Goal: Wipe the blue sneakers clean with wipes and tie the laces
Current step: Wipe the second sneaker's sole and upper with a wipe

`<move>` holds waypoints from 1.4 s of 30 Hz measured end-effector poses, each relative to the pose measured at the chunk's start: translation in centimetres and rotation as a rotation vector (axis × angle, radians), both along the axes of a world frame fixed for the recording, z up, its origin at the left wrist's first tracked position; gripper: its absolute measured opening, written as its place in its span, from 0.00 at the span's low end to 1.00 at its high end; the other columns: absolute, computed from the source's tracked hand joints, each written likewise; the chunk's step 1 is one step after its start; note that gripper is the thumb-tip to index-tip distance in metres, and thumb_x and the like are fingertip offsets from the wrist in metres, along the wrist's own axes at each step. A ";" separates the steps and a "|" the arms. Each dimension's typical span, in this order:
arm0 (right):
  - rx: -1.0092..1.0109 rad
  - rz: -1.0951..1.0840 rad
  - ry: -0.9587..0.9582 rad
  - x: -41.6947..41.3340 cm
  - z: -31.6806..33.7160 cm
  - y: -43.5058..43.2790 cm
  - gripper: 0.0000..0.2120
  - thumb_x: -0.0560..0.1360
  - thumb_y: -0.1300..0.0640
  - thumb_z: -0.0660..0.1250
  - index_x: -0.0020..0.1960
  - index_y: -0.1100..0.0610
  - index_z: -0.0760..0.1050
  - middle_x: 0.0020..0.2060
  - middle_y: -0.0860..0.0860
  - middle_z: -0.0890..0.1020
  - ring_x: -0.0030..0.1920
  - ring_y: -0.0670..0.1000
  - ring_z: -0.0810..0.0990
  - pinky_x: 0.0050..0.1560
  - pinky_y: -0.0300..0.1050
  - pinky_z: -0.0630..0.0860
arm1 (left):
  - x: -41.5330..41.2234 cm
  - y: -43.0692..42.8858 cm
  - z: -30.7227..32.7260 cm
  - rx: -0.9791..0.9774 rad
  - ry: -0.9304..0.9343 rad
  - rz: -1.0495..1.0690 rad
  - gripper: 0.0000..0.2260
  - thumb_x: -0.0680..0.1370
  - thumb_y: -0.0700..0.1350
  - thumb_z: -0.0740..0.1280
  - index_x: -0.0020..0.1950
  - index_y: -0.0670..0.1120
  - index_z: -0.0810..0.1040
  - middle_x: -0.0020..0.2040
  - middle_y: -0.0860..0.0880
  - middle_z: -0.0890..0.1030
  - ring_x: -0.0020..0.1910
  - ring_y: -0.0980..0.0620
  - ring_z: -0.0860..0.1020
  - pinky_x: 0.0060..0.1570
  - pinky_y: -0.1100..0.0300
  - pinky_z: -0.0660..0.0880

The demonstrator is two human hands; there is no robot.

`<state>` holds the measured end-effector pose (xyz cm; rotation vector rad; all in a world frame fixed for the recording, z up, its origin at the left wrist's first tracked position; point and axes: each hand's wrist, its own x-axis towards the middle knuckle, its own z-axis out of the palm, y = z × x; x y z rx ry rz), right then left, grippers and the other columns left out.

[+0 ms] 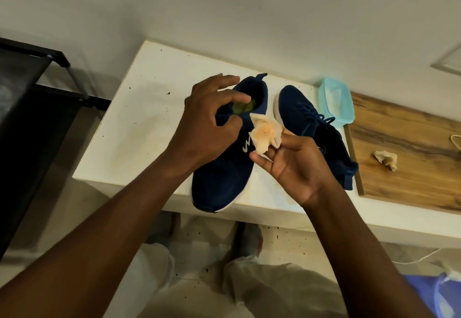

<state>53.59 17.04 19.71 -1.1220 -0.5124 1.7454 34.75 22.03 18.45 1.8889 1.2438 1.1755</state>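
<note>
right hand (293, 165): pinching a crumpled, orange-stained wipe (265, 135) palm-up, just over the shoes
left hand (208, 124): fingers loosely curled, hovering over the near sneaker's (224, 168) opening, gripping nothing
other sneaker (309, 128): lying beside it on the white tabletop (139, 123), laces tied
further back: teal tub (336, 102), used wipe (385, 159) sitting on a wooden board (411, 143)

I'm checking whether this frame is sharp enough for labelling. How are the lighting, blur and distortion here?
Head view: warm, soft indoor light with no hard glare. The wide lens bows the white table edge and stretches the forearms. The left hand and the stained wipe in the right hand are slightly motion-soft. The black rack at left sinks into shadow. The laces on the right sneaker stay readable.
</note>
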 end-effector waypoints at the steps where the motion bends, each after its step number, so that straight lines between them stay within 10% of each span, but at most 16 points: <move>1: 0.017 -0.003 0.026 0.0 0.3 -0.1 0.19 0.80 0.64 0.57 0.69 0.59 0.73 0.57 0.56 0.83 0.52 0.53 0.83 0.55 0.52 0.81 | 0.1 -0.3 0.5 0.007 -0.050 -0.009 0.16 0.74 0.42 0.66 0.60 0.48 0.83 0.66 0.52 0.79 0.68 0.56 0.73 0.68 0.63 0.69; 10: 0.110 -0.025 0.034 0.6 1.2 -0.5 0.19 0.80 0.56 0.57 0.66 0.64 0.74 0.61 0.63 0.80 0.58 0.59 0.79 0.57 0.55 0.75 | 1.7 -3.3 2.7 -0.467 -0.171 -0.189 0.22 0.73 0.53 0.76 0.66 0.54 0.79 0.56 0.58 0.84 0.52 0.63 0.83 0.57 0.61 0.80; 14: 0.184 -0.002 -0.337 0.8 1.1 -0.6 0.22 0.80 0.44 0.62 0.62 0.61 0.78 0.60 0.61 0.81 0.56 0.56 0.81 0.53 0.52 0.78 | 1.6 -3.3 2.2 -0.510 -0.232 -0.120 0.12 0.74 0.44 0.78 0.55 0.55 0.83 0.46 0.55 0.87 0.45 0.57 0.86 0.50 0.55 0.84; 17: 0.232 -0.050 -0.606 0.3 0.8 -0.5 0.11 0.77 0.54 0.71 0.53 0.60 0.80 0.51 0.57 0.85 0.50 0.54 0.83 0.53 0.51 0.80 | 1.5 -3.1 2.0 -0.544 -0.185 -0.133 0.13 0.73 0.43 0.78 0.57 0.50 0.84 0.43 0.54 0.87 0.42 0.55 0.86 0.46 0.59 0.84; 26: 0.174 -0.235 -0.511 0.8 0.6 -0.1 0.07 0.80 0.61 0.66 0.56 0.58 0.80 0.50 0.56 0.86 0.51 0.58 0.85 0.46 0.50 0.83 | 1.1 -2.5 2.0 -0.769 -0.286 -0.158 0.04 0.75 0.39 0.74 0.47 0.47 0.86 0.43 0.53 0.87 0.43 0.55 0.85 0.47 0.61 0.83; 36: 0.930 -0.055 -1.356 -1.3 1.0 -1.2 0.04 0.77 0.56 0.72 0.51 0.55 0.82 0.46 0.47 0.82 0.48 0.48 0.78 0.46 0.43 0.77 | 1.6 -3.2 1.7 -0.761 -0.422 -0.096 0.08 0.76 0.39 0.75 0.53 0.40 0.81 0.44 0.46 0.87 0.43 0.49 0.87 0.44 0.54 0.84; 42: 0.925 0.108 -1.497 -0.9 0.8 -1.7 0.11 0.81 0.49 0.63 0.53 0.52 0.83 0.49 0.43 0.83 0.54 0.48 0.75 0.54 0.50 0.72 | 0.7 -2.4 1.9 -0.960 -0.731 -0.177 0.12 0.80 0.32 0.65 0.62 0.39 0.80 0.55 0.42 0.86 0.52 0.44 0.86 0.48 0.53 0.83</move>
